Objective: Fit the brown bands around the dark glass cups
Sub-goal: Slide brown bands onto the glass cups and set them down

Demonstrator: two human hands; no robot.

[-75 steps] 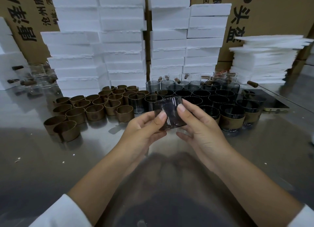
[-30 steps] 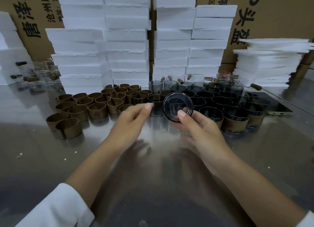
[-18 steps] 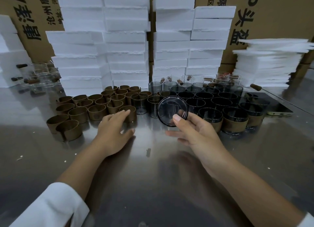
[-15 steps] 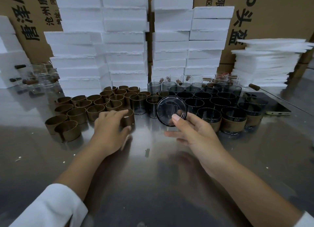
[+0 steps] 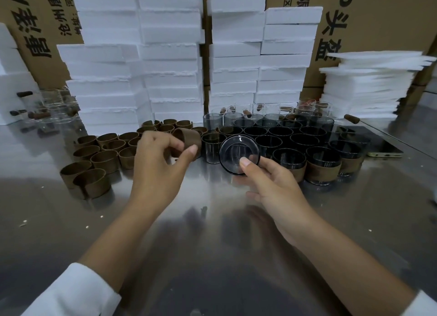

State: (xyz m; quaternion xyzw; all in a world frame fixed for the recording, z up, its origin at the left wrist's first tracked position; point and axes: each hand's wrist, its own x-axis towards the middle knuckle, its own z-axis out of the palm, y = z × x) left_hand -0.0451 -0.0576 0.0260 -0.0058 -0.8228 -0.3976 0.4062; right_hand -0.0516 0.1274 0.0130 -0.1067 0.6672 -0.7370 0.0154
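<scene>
Dark glass cup point(image 5: 239, 154) is in the right hand point(image 5: 267, 185), tipped on its side with a round end facing the camera. Thumb is on the near rim and fingers are curled beneath. Brown band point(image 5: 189, 138) is pinched in the left hand point(image 5: 158, 164) between thumb and fingers and tilted. It's just left of the held cup, not touching it. Can't tell if the band is clear of the bench point(image 5: 212, 244).

Loose bands point(image 5: 94, 157) stand in rows left of and beyond the left hand. Bare dark cups point(image 5: 283, 131) are packed in rows beyond the right hand. Banded cups point(image 5: 322, 171) are in the nearest row, just right of that hand. Phone point(image 5: 383, 150) lies flat further right. Clear glasses point(image 5: 52, 107) are far left of the left hand, blurred.

Behind everything are stacked white foam blocks point(image 5: 170, 55), with a foam sheet pile point(image 5: 369, 86) at right. Cardboard cartons point(image 5: 378, 19) with printed characters are at the back.
</scene>
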